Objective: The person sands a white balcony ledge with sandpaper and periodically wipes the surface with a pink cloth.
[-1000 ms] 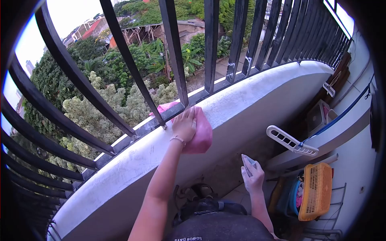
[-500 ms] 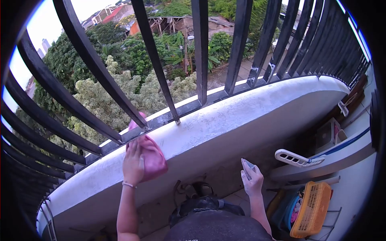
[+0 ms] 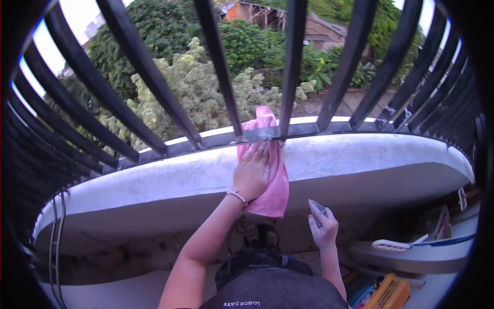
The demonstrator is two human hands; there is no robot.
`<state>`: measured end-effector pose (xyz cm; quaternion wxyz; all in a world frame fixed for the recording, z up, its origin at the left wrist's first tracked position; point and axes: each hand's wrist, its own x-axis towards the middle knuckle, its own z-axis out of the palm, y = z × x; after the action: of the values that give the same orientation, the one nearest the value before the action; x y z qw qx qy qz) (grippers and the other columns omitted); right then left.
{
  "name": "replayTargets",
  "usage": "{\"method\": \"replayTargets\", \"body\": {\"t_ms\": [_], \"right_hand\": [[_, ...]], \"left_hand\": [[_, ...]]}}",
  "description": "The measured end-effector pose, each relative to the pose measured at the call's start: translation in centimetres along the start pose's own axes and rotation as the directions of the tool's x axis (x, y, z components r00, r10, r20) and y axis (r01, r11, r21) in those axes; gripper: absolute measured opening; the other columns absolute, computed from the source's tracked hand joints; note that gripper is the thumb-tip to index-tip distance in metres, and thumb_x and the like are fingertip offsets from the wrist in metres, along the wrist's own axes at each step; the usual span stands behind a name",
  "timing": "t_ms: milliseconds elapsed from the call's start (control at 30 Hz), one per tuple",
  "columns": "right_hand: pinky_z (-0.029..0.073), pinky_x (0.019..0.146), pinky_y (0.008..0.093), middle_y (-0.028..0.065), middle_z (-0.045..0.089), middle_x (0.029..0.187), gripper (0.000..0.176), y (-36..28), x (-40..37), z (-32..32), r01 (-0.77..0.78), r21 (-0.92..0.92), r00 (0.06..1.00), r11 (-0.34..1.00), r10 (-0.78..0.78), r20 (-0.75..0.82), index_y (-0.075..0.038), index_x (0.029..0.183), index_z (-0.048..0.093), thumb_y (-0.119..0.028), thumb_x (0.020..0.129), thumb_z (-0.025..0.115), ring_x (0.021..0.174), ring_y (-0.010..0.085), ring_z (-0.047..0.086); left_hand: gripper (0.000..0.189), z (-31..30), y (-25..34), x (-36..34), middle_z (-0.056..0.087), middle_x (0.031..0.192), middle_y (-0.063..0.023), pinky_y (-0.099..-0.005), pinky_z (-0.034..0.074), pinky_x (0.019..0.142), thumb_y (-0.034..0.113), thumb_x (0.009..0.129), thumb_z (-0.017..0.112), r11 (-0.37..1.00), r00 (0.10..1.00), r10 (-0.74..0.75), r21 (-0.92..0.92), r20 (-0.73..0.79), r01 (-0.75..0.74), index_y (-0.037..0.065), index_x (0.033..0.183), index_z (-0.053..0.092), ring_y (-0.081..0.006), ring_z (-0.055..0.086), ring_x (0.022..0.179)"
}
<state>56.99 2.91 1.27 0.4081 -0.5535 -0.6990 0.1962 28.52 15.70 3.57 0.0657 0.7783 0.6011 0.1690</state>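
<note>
Pink cloth (image 3: 274, 193) is lying draped over the white ledge (image 3: 154, 180), its top corner poking out under the black railing (image 3: 206, 138). Left hand (image 3: 251, 172) is pressing it flat, fingers spread, not gripping. Right hand (image 3: 323, 229) is hanging lower, closed around a small grey object (image 3: 317, 207). My read: it's worth spreading palm pressure evenly and pushing the cloth edge tight into the rail base.

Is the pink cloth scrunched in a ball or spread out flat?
Spread flat: the left hand presses the pink cloth open against the ledge, lower edge hanging.
</note>
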Motion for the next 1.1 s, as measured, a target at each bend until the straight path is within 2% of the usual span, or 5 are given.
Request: {"method": "replayTargets", "body": {"t_ms": [467,633,733,967,1100], "right_hand": [[0.058,0.090,0.0371,0.0194,0.072,0.117,0.042,3.0,-2.6,-0.8,-0.115,0.079,0.989,0.990,0.121,-0.082,-0.002,0.133,0.073,0.003,0.092,0.070,0.104,0.0299,0.074],[0.057,0.094,0.0364,0.0196,0.072,0.122,0.042,0.6,-0.1,0.5,-0.048,0.155,0.998,0.987,0.053,-0.025,0.000,0.133,0.072,0.005,0.092,0.068,0.109,0.0270,0.073],[0.058,0.086,0.0353,0.0178,0.072,0.113,0.044,-1.7,2.2,1.9,0.049,0.184,0.998,0.982,-0.055,0.027,-0.003,0.131,0.074,0.007,0.089,0.068,0.097,0.0256,0.074],[0.056,0.095,0.0334,0.0218,0.072,0.124,0.045,-5.9,5.1,2.2,0.115,0.145,0.972,0.983,-0.141,0.186,0.001,0.132,0.073,0.011,0.089,0.064,0.111,0.0284,0.073],[0.053,0.102,0.0348,0.0219,0.072,0.127,0.040,-5.6,4.5,2.1,0.097,0.208,0.990,0.973,-0.116,0.084,0.002,0.134,0.070,0.007,0.095,0.061,0.118,0.0295,0.071]], "left_hand": [[0.040,-9.3,-25.8,-14.3,0.065,0.136,-0.0257,-0.0538,0.050,0.108,0.028,0.106,0.046,0.494,0.555,-0.803,0.280,-0.214,0.823,0.003,0.132,0.064,-0.0433,0.066,0.122],[0.027,-3.9,-9.6,-4.8,0.073,0.103,-0.0222,-0.0512,0.052,0.091,0.024,0.097,0.053,0.892,0.897,-0.438,0.094,-0.060,0.442,0.004,0.107,0.069,-0.0360,0.071,0.094],[0.054,0.4,-1.8,-2.1,0.054,0.153,-0.0188,-0.0514,0.033,0.123,0.027,0.099,0.054,0.993,0.986,-0.028,0.110,-0.167,0.047,0.000,0.147,0.056,-0.0371,0.047,0.145],[0.028,-4.3,-13.4,-6.8,0.074,0.120,-0.0141,-0.0494,0.042,0.115,0.021,0.095,0.057,0.930,0.931,-0.360,0.106,0.058,0.353,0.005,0.104,0.077,-0.0334,0.060,0.128],[0.038,-6.9,-30.1,-18.0,0.075,0.109,-0.0191,-0.0527,0.048,0.109,0.029,0.102,0.050,0.669,0.673,-0.514,0.242,-0.532,0.703,0.001,0.104,0.076,-0.0393,0.066,0.120]]}}
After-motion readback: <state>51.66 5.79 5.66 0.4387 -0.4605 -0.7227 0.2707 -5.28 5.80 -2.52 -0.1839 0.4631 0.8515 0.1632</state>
